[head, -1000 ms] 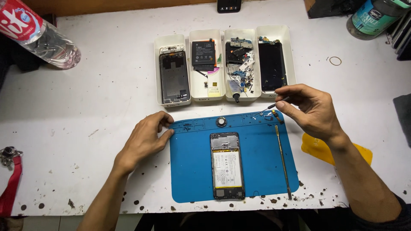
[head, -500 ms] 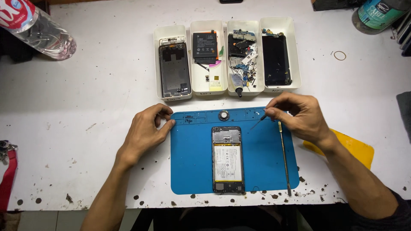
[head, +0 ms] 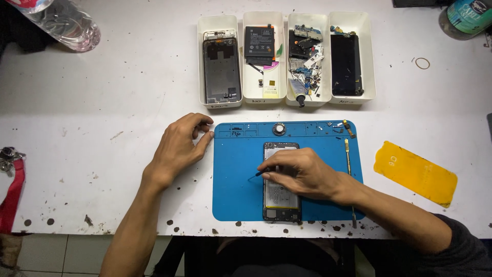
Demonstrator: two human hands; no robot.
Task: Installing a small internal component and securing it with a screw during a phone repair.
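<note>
An opened phone lies face down on the blue work mat, its battery showing. My right hand rests over the phone's upper half and pinches thin tweezers whose tip points left, just off the phone's left edge. My left hand lies on the white table at the mat's top left corner, fingers curled, holding nothing. A long thin metal tool lies along the mat's right side, and a small round part sits at the mat's top edge.
Behind the mat stands a row of white trays holding a phone frame, a battery, loose small parts and a dark screen. A yellow flat piece lies to the right, a plastic bottle at the far left, a red strap at the left edge.
My right hand has come down from the mat's top right corner onto the phone, still pinching the tweezers. My left hand has stayed put at the mat's corner.
</note>
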